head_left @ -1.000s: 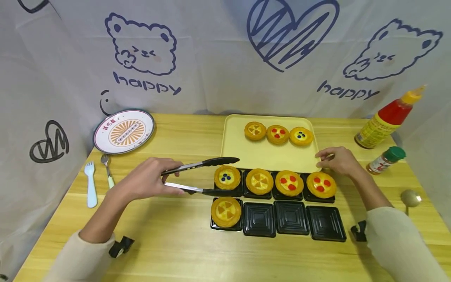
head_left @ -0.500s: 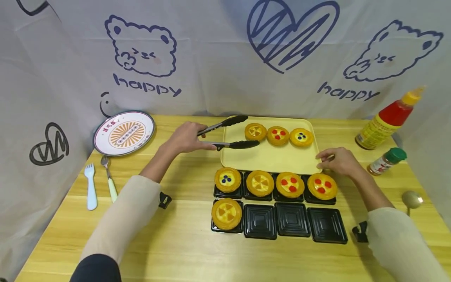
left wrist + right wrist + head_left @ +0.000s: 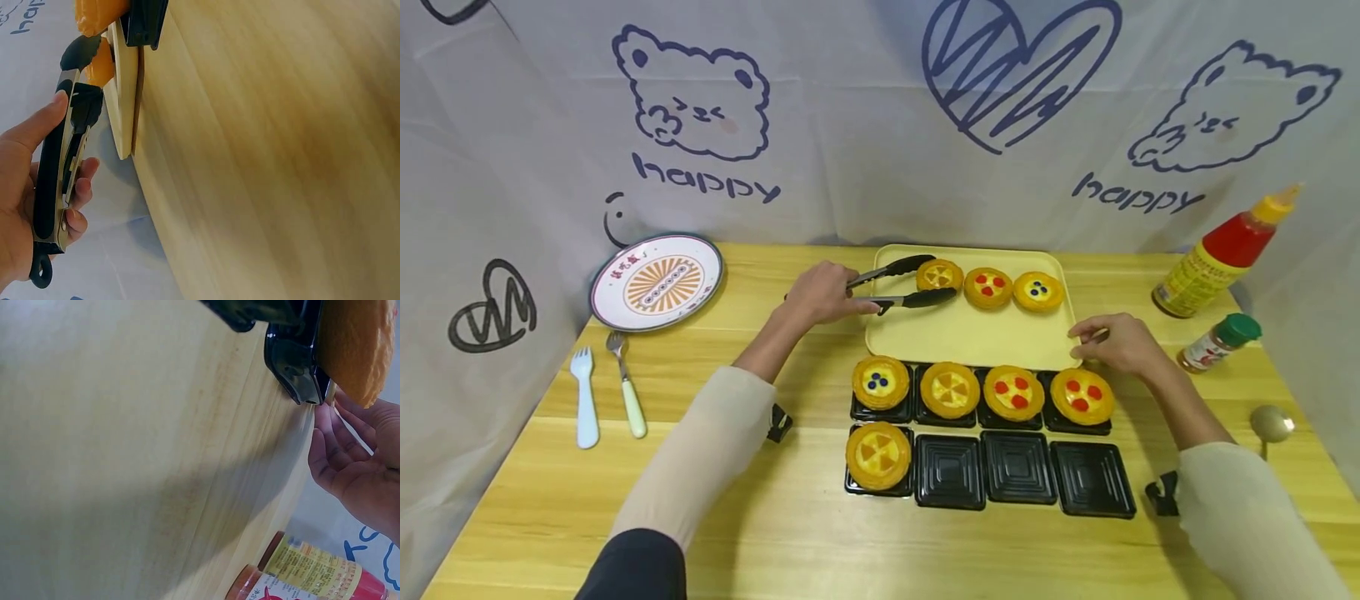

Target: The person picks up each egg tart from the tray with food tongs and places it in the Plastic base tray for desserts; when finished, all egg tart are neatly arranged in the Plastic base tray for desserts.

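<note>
Now tongs flank a tart near the tray's back edge

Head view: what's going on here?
A person's left hand holds tongs with the tips either side of the orange-topped tart on the yellow tray; whether they grip it is hard to tell. The right hand holds the tray's near right corner. A red-topped tart and a blue-dotted tart sit beside it. Nearer the person, five of eight black containers carry tarts.
</note>
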`<state>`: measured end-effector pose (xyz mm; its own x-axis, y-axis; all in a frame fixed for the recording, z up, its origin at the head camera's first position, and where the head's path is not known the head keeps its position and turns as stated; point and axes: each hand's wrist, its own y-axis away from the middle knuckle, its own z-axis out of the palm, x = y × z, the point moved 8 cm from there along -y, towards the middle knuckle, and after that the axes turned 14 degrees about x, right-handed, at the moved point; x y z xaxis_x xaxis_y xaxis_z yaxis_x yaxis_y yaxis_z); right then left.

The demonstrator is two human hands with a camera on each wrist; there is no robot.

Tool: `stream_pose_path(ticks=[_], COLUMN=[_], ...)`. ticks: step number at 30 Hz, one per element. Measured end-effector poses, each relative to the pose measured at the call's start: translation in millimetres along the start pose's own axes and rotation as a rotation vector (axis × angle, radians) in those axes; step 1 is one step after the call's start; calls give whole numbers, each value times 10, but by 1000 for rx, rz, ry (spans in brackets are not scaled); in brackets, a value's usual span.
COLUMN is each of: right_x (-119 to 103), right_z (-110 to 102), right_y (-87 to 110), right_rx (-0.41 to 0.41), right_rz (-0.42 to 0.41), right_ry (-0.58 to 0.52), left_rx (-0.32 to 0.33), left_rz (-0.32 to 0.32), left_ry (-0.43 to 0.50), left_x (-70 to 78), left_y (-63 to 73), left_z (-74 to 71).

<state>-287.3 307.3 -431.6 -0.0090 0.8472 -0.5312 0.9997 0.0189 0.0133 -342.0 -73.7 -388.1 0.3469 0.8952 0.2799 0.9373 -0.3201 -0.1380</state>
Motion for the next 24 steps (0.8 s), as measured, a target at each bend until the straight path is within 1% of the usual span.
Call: stream_pose_path(ticks=[6, 8, 10, 14, 18, 21, 24], right_x=[-25, -31, -32, -23, -17, -15, -18], right_z=[-13, -11, -1, 25, 13, 1, 1], right_y=[3, 5, 5, 3, 1, 2, 6], right_rx=[2, 7, 7, 1, 6, 9, 5], right_rz=[-11, -14, -13, -4, -9, -15, -14], right_ry=[5, 4, -3, -12, 4, 7, 0], left_rx=[25, 42, 64, 120, 177, 208, 211], left_rz=[16, 31, 54, 105, 162, 211, 246], left_ry=[-14, -13, -23, -38, -20, -4, 4], left_x=[20, 35, 54, 101, 167, 223, 279], left_y=[64, 114, 193, 436, 707, 895, 1073], left_z=[-91, -148, -228, -429, -624, -723, -788])
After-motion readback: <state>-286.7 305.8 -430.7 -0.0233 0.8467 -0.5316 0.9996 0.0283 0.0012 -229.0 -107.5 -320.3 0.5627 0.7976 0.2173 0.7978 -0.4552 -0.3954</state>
